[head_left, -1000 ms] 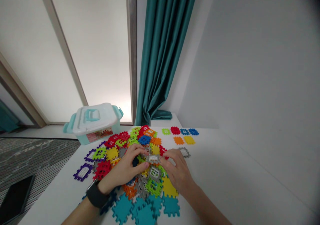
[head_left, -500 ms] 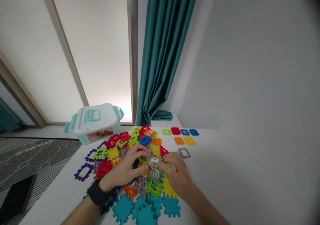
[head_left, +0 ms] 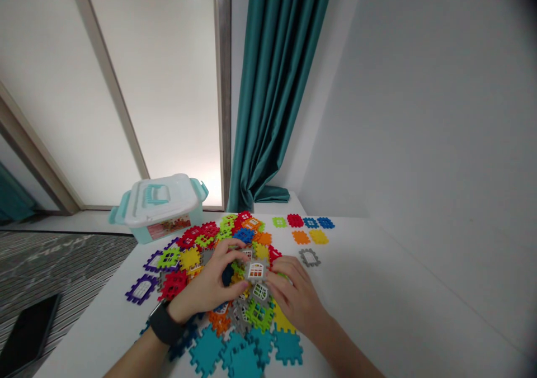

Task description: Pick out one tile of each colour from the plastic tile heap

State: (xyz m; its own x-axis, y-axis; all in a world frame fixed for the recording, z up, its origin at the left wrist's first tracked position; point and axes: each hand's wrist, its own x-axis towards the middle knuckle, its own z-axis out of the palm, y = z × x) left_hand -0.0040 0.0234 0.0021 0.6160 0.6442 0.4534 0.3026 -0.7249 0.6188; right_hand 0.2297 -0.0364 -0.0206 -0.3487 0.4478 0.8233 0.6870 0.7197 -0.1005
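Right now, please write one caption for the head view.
Left hand and right hand hold a grey window tile.

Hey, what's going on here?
A person has both hands in a heap of colorful plastic tiles on a white table. A gray window tile sits between the left hand and the right hand, though it's hard to tell which one is gripping it. Several more tiles lie apart beyond the heap, and a plastic storage box sits at the table's far edge.
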